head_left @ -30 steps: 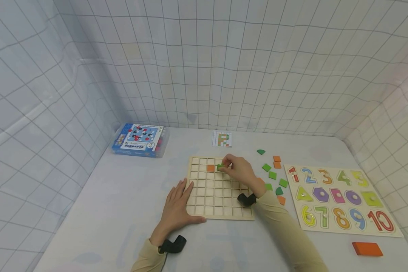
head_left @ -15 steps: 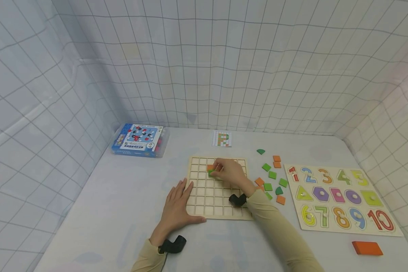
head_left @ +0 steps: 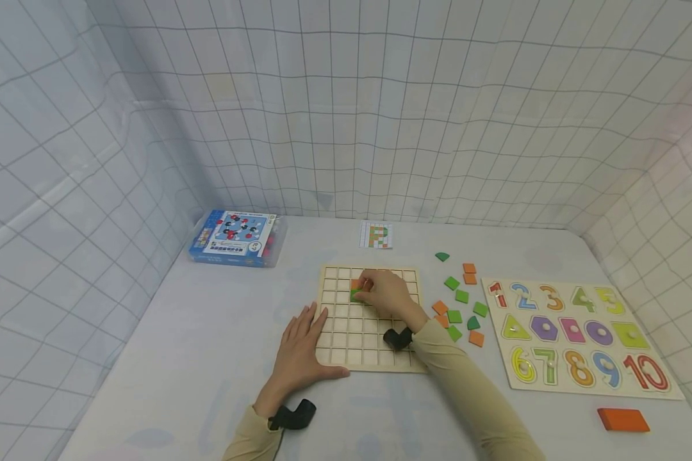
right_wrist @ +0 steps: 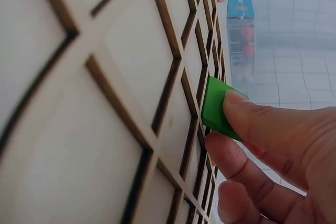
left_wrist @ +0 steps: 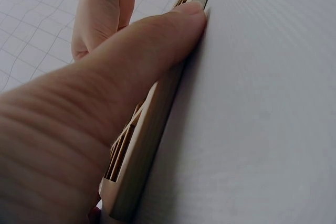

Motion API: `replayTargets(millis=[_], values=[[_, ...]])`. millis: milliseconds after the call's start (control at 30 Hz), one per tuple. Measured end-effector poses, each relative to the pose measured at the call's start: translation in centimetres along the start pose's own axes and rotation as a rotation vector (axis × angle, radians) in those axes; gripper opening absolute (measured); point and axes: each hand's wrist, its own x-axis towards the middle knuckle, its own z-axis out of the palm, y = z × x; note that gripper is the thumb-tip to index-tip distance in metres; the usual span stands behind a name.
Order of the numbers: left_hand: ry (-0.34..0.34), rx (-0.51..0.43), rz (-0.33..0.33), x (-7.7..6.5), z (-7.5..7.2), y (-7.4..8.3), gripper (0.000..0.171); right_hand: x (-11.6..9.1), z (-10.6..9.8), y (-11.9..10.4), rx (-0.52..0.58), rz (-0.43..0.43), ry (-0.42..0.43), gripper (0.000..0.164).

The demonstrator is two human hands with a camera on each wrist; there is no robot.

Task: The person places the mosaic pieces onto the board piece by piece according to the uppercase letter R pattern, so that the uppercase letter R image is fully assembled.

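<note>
My right hand (head_left: 387, 293) pinches a green square tile (right_wrist: 216, 103) between thumb and fingers, its edge at a cell of the wooden grid board (head_left: 346, 339). In the head view this tile sits just in front of an orange square tile (head_left: 355, 283) that lies in the grid, partly covered by my fingers. My left hand (head_left: 301, 352) is spread at the board's near left corner, with the thumb along the front edge and the fingers by the left side. The left wrist view shows that thumb (left_wrist: 178, 24) lying against the board's rim.
Loose green tiles (head_left: 462, 296) and orange tiles (head_left: 476, 338) lie right of the board. Beyond them is a number-and-shape puzzle board (head_left: 559, 390), with an orange block (head_left: 623, 420) in front. A pattern card (head_left: 376, 235) lies behind the grid, and a blue boxed set (head_left: 236, 237) at back left.
My right hand has carried the green tile left and nearer, from the right of the orange tile to the cell in front of it. My left hand stays put.
</note>
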Motion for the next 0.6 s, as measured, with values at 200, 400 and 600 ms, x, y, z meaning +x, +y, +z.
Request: replayTargets(millis=[200,400,600], values=[[0.001,-0.006,0.0,0.03,0.0,0.02,0.121,0.09,-0.18,-0.22,-0.023,0.005,-0.007,0.016],[0.016,0.0,0.013,-0.01,0.05,0.0,0.121,0.18,-0.12,-0.19,-0.05,0.013,-0.017,0.015],[0.01,-0.009,0.011,-0.02,0.08,-0.12,0.122,0.18,-0.07,-0.16,-0.05,0.009,-0.021,0.012]])
